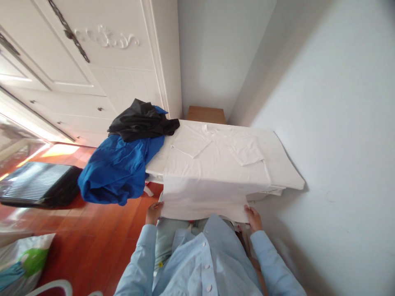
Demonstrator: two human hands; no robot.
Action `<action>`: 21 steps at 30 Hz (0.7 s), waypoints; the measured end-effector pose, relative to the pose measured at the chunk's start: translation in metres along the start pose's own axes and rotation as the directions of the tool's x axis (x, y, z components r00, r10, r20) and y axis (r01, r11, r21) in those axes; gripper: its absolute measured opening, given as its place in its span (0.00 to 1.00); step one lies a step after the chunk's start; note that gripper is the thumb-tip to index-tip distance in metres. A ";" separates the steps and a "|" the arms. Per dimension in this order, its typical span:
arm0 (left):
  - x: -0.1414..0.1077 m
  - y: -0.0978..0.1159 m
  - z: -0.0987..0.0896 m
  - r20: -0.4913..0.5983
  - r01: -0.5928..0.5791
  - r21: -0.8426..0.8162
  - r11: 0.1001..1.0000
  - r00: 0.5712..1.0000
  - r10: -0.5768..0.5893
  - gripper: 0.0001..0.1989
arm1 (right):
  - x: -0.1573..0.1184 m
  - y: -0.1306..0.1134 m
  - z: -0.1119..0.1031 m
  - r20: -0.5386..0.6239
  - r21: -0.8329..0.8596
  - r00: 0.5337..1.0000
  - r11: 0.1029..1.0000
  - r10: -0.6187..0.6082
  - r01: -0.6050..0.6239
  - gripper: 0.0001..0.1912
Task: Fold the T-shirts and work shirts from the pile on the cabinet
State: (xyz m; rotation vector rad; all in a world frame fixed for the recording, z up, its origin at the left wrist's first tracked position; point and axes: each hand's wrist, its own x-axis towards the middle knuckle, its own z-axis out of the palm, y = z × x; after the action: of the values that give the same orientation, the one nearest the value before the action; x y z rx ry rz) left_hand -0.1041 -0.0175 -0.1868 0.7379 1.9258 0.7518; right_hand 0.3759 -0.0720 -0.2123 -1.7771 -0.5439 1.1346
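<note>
A white T-shirt lies spread over the white table, its sleeves and collar toward the far edge. The lower part of the shirt hangs past the near edge toward my body. My left hand is closed on the shirt's bottom left corner. At the bottom right corner, my right hand pinches the hem. Between both hands the hem is stretched out above my lap.
Piled on the table's left end are a black garment and a blue garment that droops over the side. A white wardrobe stands behind at left. A black suitcase and plastic bag lie on the floor. The wall borders the right.
</note>
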 end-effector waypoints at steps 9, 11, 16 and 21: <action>-0.007 0.002 0.009 0.191 -0.077 0.149 0.986 0.980 0.048 0.16 | -0.027 0.024 0.020 0.175 0.156 0.974 0.973 0.145 -0.172 0.29; -0.009 0.005 0.008 0.220 -0.085 0.148 0.985 0.974 0.051 0.15 | -0.029 0.024 0.022 0.154 0.152 0.975 0.971 0.160 -0.183 0.29; -0.015 0.012 0.003 0.202 -0.103 0.029 0.994 0.975 0.095 0.20 | -0.034 0.001 0.020 0.114 0.130 0.984 0.980 0.138 -0.153 0.30; -0.028 0.037 -0.002 0.055 -0.121 -0.155 0.981 0.990 0.131 0.25 | -0.037 -0.055 0.007 0.025 0.000 0.999 0.999 0.037 -0.037 0.35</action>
State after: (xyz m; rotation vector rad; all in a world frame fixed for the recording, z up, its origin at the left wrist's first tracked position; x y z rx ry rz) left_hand -0.0872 -0.0152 -0.1437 0.7857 1.7547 0.9299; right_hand 0.3577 -0.0708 -0.1481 -1.7811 -0.5269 1.1832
